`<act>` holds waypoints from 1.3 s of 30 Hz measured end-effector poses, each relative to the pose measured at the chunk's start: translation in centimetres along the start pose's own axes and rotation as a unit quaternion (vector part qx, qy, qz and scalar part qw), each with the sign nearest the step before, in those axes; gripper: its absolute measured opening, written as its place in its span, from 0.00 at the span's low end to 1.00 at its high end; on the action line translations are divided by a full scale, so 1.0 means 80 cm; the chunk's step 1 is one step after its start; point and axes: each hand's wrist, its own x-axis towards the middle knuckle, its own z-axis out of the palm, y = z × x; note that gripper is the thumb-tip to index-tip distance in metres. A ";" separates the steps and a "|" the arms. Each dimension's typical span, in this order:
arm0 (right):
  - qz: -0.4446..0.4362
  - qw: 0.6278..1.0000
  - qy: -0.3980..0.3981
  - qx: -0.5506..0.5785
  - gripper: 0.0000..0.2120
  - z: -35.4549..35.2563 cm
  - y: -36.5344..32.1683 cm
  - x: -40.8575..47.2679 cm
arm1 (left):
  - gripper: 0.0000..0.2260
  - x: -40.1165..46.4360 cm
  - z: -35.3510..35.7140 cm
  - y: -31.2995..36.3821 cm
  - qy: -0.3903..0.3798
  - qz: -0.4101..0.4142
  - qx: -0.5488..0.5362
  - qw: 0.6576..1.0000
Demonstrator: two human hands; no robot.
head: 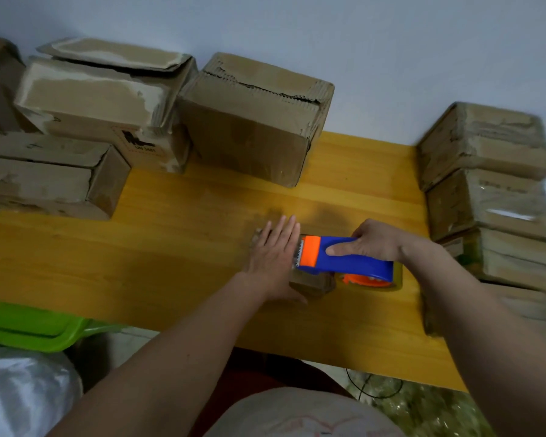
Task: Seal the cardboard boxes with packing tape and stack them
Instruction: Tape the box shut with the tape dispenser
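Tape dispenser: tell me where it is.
Head view, centre-right of the yellow table: the tape dispenser is gripped by the right hand, beside the flat left hand.

A small brown cardboard box (312, 283) lies mid-table beneath a blue-and-orange tape dispenser (344, 257), taped boxes (498, 197) stacked right

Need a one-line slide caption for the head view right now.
Left hand flat on a small box, right hand running the tape dispenser across it.
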 end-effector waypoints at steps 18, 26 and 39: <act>-0.007 0.999 -0.032 0.017 0.25 -0.018 0.041 -0.005 | 0.57 -0.007 -0.003 -0.001 0.010 0.011 0.015 1.000; -0.051 0.995 0.005 0.081 0.24 0.025 0.018 0.004 | 0.53 -0.013 -0.026 -0.059 -0.001 0.015 0.082 0.997; -0.057 0.995 -0.013 0.085 0.25 0.016 0.005 0.015 | 0.51 0.002 -0.008 -0.049 0.043 -0.002 -0.049 0.998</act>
